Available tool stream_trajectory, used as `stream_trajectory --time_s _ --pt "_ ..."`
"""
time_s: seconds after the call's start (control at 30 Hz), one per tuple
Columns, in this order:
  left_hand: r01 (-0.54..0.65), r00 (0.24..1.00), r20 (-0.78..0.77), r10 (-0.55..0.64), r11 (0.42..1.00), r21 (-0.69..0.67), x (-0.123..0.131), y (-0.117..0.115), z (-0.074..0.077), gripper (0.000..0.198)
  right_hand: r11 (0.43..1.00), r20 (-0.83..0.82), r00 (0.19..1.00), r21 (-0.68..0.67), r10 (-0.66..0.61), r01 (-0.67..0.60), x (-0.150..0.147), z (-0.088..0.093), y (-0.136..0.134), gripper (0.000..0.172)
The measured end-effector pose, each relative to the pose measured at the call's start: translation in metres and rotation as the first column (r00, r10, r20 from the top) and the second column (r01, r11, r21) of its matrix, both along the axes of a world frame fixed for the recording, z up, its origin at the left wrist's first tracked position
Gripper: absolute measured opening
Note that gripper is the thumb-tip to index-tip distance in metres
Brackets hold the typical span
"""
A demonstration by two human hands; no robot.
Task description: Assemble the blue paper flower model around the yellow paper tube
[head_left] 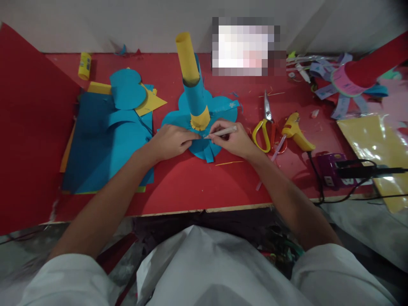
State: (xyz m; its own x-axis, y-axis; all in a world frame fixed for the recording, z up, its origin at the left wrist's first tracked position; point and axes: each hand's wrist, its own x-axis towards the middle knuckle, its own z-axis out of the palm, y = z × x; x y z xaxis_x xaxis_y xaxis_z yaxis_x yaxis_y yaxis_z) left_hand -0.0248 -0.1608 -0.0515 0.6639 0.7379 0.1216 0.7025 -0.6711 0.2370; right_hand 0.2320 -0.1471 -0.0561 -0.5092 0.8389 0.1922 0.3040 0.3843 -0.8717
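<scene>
A blue paper flower (225,109) lies flat on the red table, with a blue and yellow paper tube (195,95) standing up from its middle. My right hand (234,140) pinches a pale pen (225,131), its tip on the blue paper just in front of the tube. From the other side my left hand (170,141) rests on the flower's left petals, index finger stretched towards the pen tip. The thumb is partly tucked under, and whether anything is between those fingers I cannot tell. A short blue strip (208,154) sticks out at the flower's front.
Blue paper sheets (92,140) and cut pieces are stacked on the left, near a glue stick (84,66). To the right lie scissors (267,123), a yellow glue gun (298,131) with its cord, and a purple box (333,170). A red panel (28,127) stands at the left.
</scene>
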Motion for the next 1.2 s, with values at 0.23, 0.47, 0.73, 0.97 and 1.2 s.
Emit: stream_trajectory --time_s 0.23,0.47,0.73,0.97,1.2 --pt "-0.001 1.0 -0.008 0.001 1.0 0.007 -0.0001 0.0001 -0.0007 0.044 1.0 -0.009 1.0 -0.004 -0.001 0.001 0.0008 -0.0032 0.0013 0.028" --pt "0.042 0.999 0.006 -0.043 0.995 0.085 -0.0036 0.0012 -0.0051 0.043 0.997 0.015 0.998 0.055 -0.055 0.054 0.0021 -0.0054 0.0023 0.018" --pt "0.097 0.994 0.046 -0.102 0.99 0.103 -0.0034 0.0008 -0.0075 0.041 1.0 -0.017 1.0 -0.009 0.014 -0.014 0.0043 -0.0006 -0.0034 0.025" --pt "0.114 0.993 0.027 -0.117 0.989 0.098 -0.0027 -0.0004 -0.0056 0.043 1.0 -0.005 1.0 0.005 -0.004 0.004 0.0025 -0.0032 -0.0007 0.028" --pt "0.105 0.994 -0.006 -0.105 0.991 0.08 -0.0023 -0.0002 -0.0041 0.044 0.999 -0.011 0.999 -0.012 0.04 -0.04 0.0038 -0.0043 -0.0006 0.027"
